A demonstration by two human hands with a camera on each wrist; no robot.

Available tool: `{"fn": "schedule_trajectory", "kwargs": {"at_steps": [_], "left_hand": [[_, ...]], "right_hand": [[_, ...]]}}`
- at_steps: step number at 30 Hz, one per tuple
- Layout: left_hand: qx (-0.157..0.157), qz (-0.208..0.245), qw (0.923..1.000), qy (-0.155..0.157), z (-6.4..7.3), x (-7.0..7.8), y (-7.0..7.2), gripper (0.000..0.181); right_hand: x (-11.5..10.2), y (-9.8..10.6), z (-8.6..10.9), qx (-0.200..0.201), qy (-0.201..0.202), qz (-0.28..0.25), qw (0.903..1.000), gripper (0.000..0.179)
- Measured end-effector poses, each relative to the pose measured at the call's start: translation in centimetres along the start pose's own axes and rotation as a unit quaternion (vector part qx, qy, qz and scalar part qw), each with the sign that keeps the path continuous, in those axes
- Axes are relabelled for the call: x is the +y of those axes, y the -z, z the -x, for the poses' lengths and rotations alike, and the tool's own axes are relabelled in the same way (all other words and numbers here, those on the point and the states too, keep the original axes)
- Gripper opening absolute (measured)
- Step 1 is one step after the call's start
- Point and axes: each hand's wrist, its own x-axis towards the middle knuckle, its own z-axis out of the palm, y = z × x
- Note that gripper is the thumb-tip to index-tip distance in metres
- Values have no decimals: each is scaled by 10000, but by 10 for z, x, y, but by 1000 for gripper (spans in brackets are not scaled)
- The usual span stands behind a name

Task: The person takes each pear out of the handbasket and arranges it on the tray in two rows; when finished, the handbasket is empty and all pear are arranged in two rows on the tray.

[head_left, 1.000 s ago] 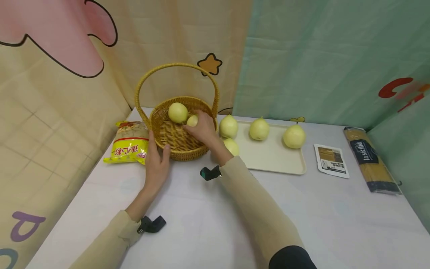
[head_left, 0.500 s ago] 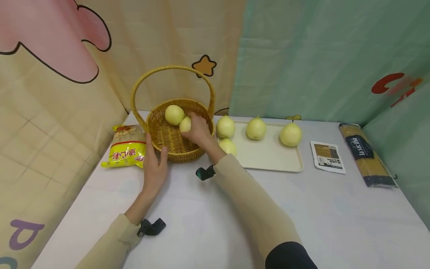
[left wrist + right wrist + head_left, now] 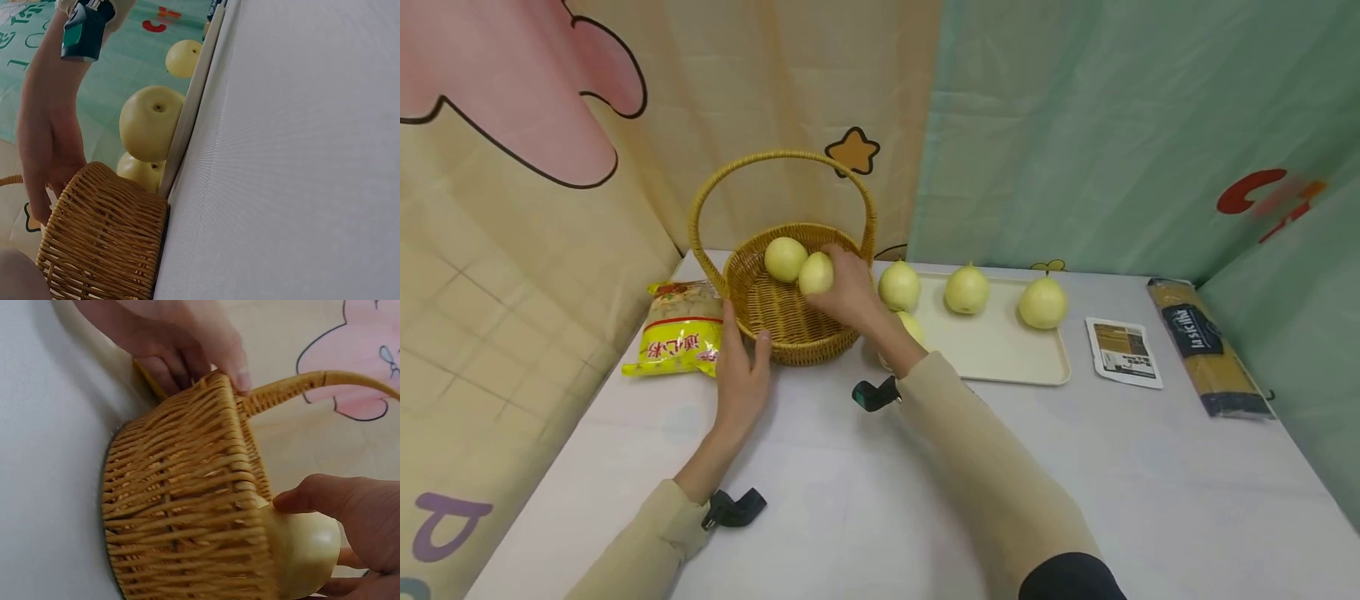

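A wicker basket with a tall arched handle stands at the back left of the table. Inside it lies a pale yellow pear. Right beside that one, my right hand grips a second pear at the basket's right inner side; the right wrist view shows this pear at rim height, with the thumb on it. My left hand holds the basket's front left wall. In the right wrist view, the left hand has one fingertip on the rim and other fingers bent against the outside.
A cream tray bearing several pears lies right of the basket. One pear is partly hidden behind my right wrist. A yellow food bag touches the left side. Further right lie a flat white pouch and a pasta pack.
My right hand has brought its pear slightly left, close to the pear in the basket, and more of it shows. The left hand stays on the basket. The head view has shifted a little.
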Motion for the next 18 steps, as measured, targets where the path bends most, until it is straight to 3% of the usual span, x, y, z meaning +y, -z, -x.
{"fn": "schedule_trajectory", "kwargs": {"at_steps": [5,12,18], "left_hand": [[-21,13,10000,-5,0,-1,0,76],[-59,49,10000,21,0,-1,0,76],[-74,61,9999,50,1,1,1,76]], "right_hand": [[2,21,17,239,187,-228,9993,76],[11,48,50,617,5,-565,9965,78],[32,64,77,1051,306,-916,9898,79]]}}
